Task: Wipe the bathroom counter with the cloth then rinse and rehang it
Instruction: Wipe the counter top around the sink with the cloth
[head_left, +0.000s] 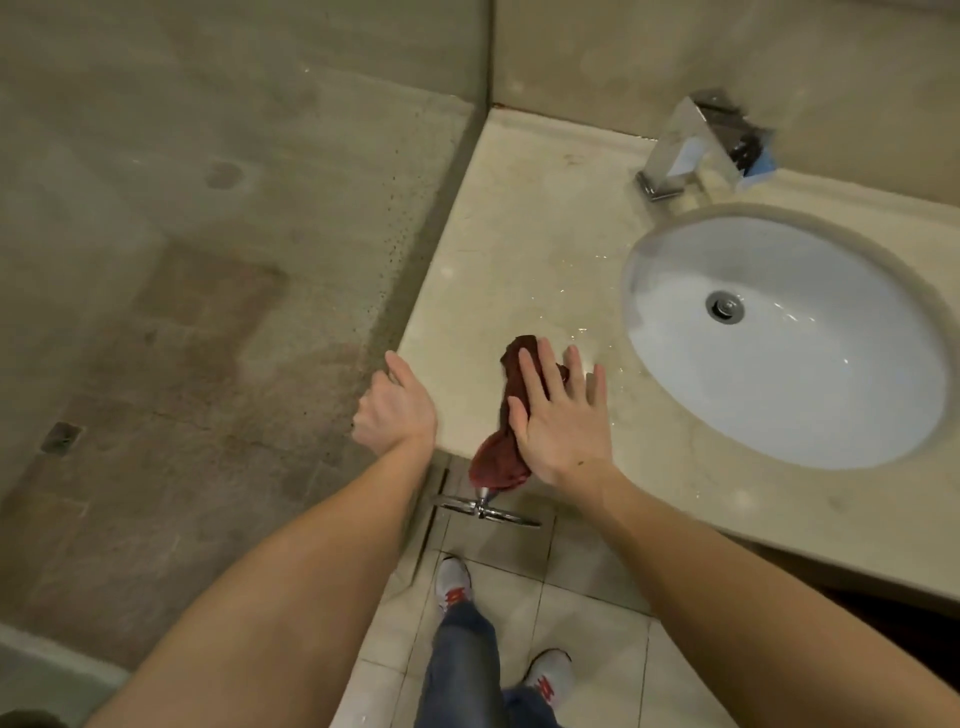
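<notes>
A dark red cloth (500, 457) lies bunched on the beige stone counter (524, 218), its lower end hanging over the front edge. My right hand (558, 421) presses flat on the cloth with fingers spread, left of the sink. My left hand (395, 408) rests on the counter's left front corner, fingers curled over the edge, holding nothing else. Water drops glint on the counter between the cloth and the white oval sink (789, 338).
A chrome faucet (680, 150) stands behind the sink against the wall. A chrome towel ring (485, 512) juts out below the counter front, under the cloth. A glass shower wall (208, 260) borders the counter on the left. My shoes stand on the tiled floor.
</notes>
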